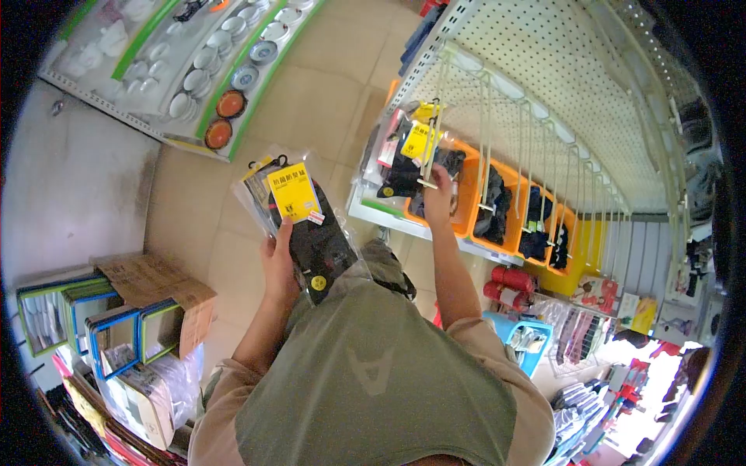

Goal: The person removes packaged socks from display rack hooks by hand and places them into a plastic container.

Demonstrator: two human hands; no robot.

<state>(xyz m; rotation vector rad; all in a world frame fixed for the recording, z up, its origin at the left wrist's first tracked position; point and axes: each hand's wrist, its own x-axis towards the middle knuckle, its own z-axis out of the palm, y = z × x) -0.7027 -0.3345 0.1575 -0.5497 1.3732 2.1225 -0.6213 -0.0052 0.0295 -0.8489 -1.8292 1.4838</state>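
My left hand (280, 260) is closed on plastic-wrapped packs of dark socks (315, 245) with a yellow header card and small black hangers. The thumb lies across the front, by the card's lower edge. At the front end of a display hook (437, 140) is my right hand (438, 194), its fingers drawn together. What they pinch is hard to make out. More packaged socks (404, 159) with yellow cards hang from that hook, just left of the right hand.
Orange bins (466, 213) with dark folded goods line the shelf below a pegboard (536, 54) of long hooks. Plates and bowls (245, 76) fill a shelf at upper left. Framed mirrors (115, 342) and cardboard (159, 283) stand lower left. A blue basket (536, 353) sits at right.
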